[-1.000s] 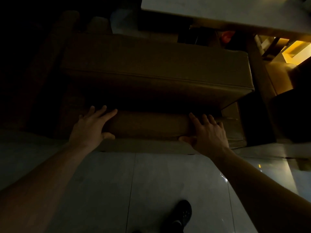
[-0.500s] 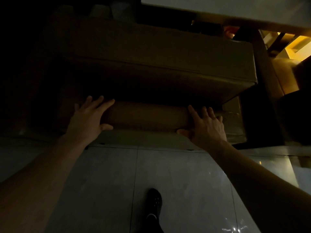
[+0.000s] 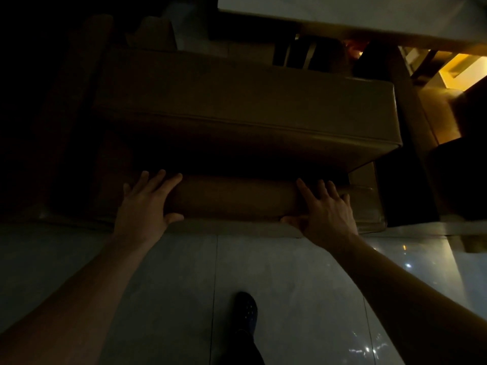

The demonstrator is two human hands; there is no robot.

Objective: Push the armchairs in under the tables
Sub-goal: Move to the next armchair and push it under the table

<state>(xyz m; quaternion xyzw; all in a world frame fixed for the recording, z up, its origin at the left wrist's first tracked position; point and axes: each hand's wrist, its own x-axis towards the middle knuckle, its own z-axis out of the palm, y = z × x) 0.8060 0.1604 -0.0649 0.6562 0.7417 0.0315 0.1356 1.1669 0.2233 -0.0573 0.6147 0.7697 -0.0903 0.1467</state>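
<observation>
Pressing flat against the top of the backrest, both hands meet the brown leather-look armchair (image 3: 237, 111), which fills the middle of the frame in dim light. The left hand (image 3: 145, 204) lies at centre left with fingers straight and spread, thumb hooked along the near edge of the rounded back roll (image 3: 232, 196) — grasping nothing, only pushing. The right hand (image 3: 324, 209) lies at centre right in the same way, fingers splayed forward, thumb stretched toward the other hand along the same edge. Beyond the roll, the chair's thick square seat cushion stretches toward the upper part of the frame, its piped seam running across the middle. At the top right, the pale-topped table (image 3: 369, 14) shows its near edge, the cushion's far side close to that edge — whether it sits beneath the tabletop I cannot tell. A dark shoe (image 3: 246, 310) stands on the glossy pale tiled floor (image 3: 303, 285) at lower centre, between the forearms.
</observation>
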